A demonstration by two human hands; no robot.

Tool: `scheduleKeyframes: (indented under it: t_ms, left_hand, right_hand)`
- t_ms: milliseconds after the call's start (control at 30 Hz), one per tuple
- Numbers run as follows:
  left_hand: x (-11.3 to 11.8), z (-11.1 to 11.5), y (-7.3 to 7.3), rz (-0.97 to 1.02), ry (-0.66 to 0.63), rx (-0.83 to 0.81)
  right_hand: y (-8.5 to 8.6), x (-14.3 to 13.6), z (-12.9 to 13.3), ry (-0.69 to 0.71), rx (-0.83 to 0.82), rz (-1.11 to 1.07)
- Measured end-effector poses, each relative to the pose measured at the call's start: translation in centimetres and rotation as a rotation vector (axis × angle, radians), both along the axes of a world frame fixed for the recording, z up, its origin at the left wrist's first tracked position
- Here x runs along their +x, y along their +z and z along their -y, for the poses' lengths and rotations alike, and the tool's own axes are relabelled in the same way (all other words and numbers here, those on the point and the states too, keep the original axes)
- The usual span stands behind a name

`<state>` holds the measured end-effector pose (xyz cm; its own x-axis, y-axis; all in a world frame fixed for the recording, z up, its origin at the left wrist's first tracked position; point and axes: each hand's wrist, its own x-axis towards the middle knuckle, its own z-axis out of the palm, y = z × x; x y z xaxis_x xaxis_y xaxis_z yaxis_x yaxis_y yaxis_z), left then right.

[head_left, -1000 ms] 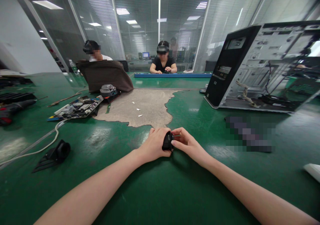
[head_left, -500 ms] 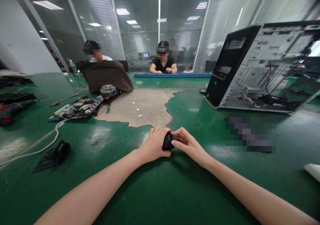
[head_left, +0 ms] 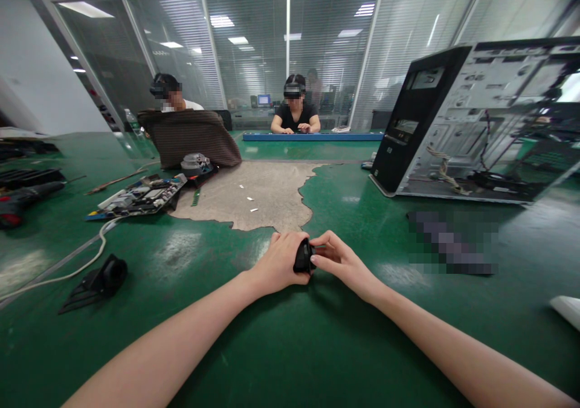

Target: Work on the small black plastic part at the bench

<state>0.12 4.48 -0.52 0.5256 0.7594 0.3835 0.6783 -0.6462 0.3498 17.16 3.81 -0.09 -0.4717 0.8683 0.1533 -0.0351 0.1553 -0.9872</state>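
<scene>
In the middle of the head view, my left hand (head_left: pixel 283 260) is wrapped round a small black object (head_left: pixel 303 257) with a rounded side, holding it upright just above or on the green tabletop. What kind of object it is I cannot make out. From the right, my right hand (head_left: pixel 342 263) pinches the object's edge between thumb and fingertips. The fingers of the left hand are mostly hidden behind the object. A black plastic piece (head_left: pixel 97 284) with a round hollow end lies on the table to the left.
An opened computer case (head_left: pixel 421 130) stands at the right, with a blurred dark strip (head_left: pixel 448 242) before it. A circuit board (head_left: pixel 140 197), a pale cable (head_left: pixel 97 254) and a red-black power drill (head_left: pixel 27 199) lie left. Two people sit across, near a brown cloth-covered thing (head_left: pixel 190 136).
</scene>
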Motion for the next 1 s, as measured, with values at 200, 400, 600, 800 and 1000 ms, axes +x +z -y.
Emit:
scheduleKeyframes:
  t_ms: [200,400,600,800,1000]
  left_hand:
    - [0.07,-0.09,-0.07,0.003,-0.001,-0.006]
    - [-0.05,-0.17,-0.26,0.007,-0.010,0.012]
    - [-0.05,-0.06,-0.17,0.007,-0.013,0.016]
    - [-0.01,-0.08,-0.14,0.011,-0.009,0.008]
    - [-0.05,-0.08,0.00,0.001,-0.008,-0.003]
  right_hand:
    - [-0.35,-0.28,-0.20,-0.034,0.048,0.041]
    - [0.09,-0.10,0.00,0.020,0.011,0.042]
    - [0.10,-0.08,0.00,-0.012,-0.004,0.011]
    - [-0.19,-0.35,-0.22,-0.042,0.039,0.045]
    - [-0.11,-0.15,-0.06,0.016,0.023,0.046]
